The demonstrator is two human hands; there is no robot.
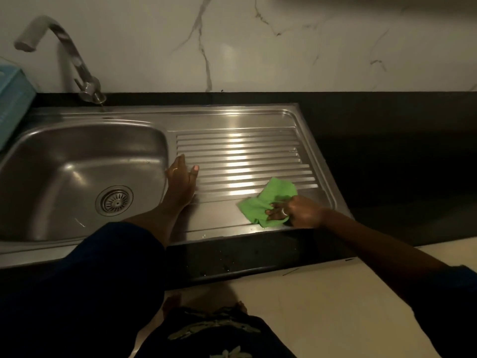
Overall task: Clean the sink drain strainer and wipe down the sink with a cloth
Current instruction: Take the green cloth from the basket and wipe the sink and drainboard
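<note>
Head cam, looking down at a steel sink (77,151) set into a black worktop (387,156). Got the right hand (296,211) curled around a crumpled green cloth (268,200), pressing it onto the ribbed drainboard (245,156) toward the sink's front right corner, close to the worktop's front edge. Left hand (182,177) laid flat with fingers straight, holding nothing, resting on the drainboard's left end right beside the basin rim. Down in the basin, toward the front: round drain strainer (115,201), seated in its hole, well apart from the cloth. Curved tap (64,55) at the back left, something blue (13,99) at the worktop's far left edge. Pretty dim lighting too.
</note>
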